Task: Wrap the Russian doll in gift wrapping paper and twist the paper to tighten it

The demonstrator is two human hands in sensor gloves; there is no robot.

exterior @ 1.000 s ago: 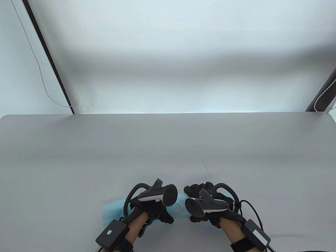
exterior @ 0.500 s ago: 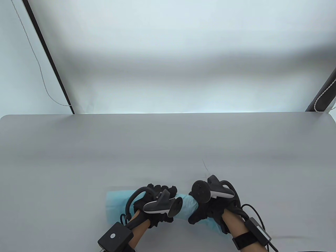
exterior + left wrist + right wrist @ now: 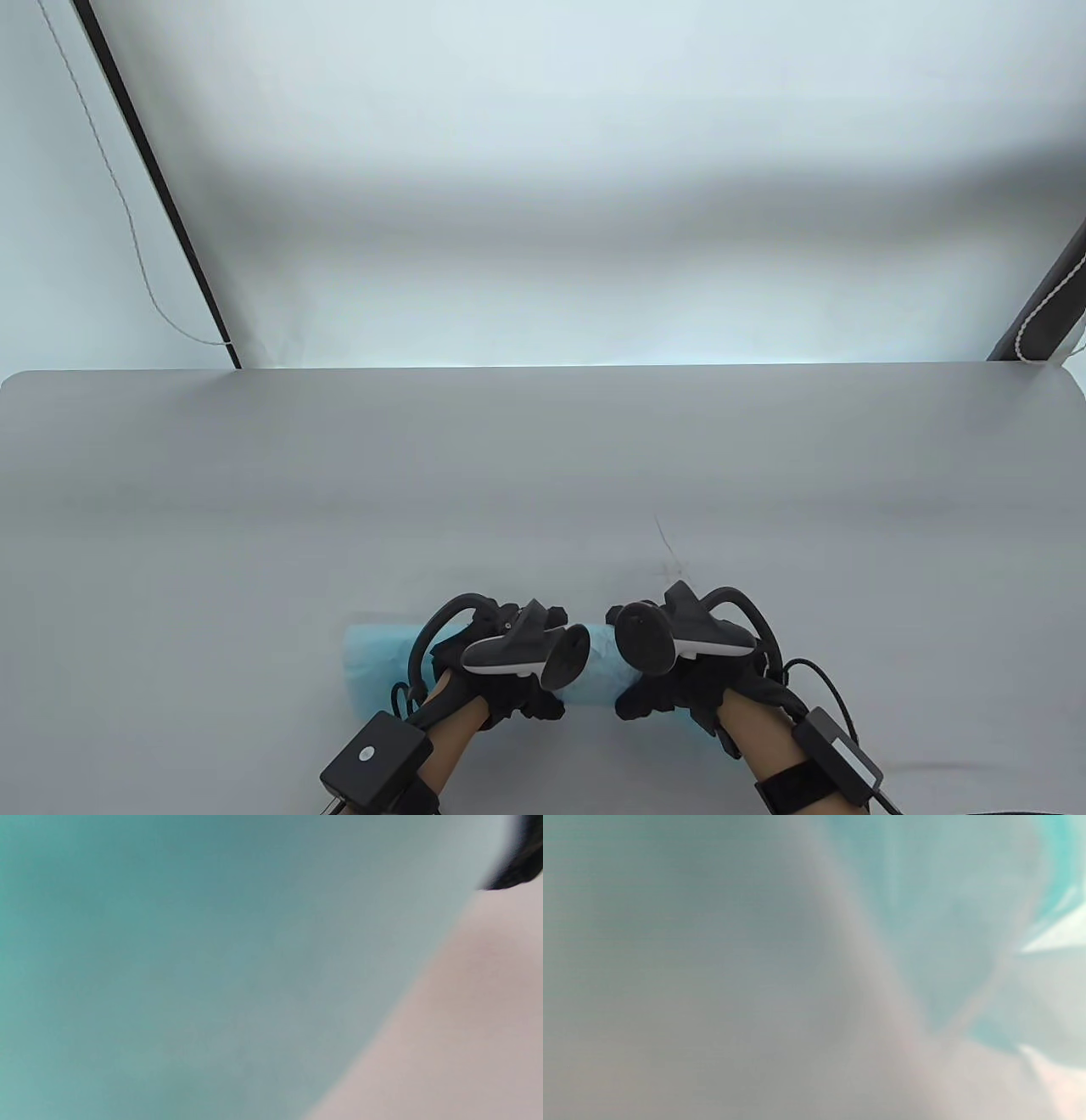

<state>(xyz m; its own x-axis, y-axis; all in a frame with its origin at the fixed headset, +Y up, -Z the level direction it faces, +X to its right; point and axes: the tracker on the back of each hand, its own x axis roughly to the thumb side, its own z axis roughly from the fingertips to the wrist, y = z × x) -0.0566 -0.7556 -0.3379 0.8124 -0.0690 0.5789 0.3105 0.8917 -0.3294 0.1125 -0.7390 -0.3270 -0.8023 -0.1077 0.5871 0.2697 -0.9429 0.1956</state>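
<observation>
Your left hand [image 3: 501,679] and right hand [image 3: 687,679] sit close together near the front edge of the grey table [image 3: 543,475], both on a roll of light blue paper [image 3: 377,671] lying sideways there. Left fingers curl over the roll's left-middle part, gripping it. Right hand wraps the right end, fingers closed round the paper. A short bare stretch of paper shows between your two hands; a longer loose end sticks out left of your left hand, flat on the table. A bit of blue also peeks out under your right wrist. The doll itself is hidden; can't see it, presumably inside the roll. Trackers [image 3: 526,652] ride on the backs of both hands. Left wrist view: blurred teal paper [image 3: 191,963] filling the frame, table at right. Right wrist view: blurred, blue paper [image 3: 946,899] upper right, nothing else readable.
</observation>
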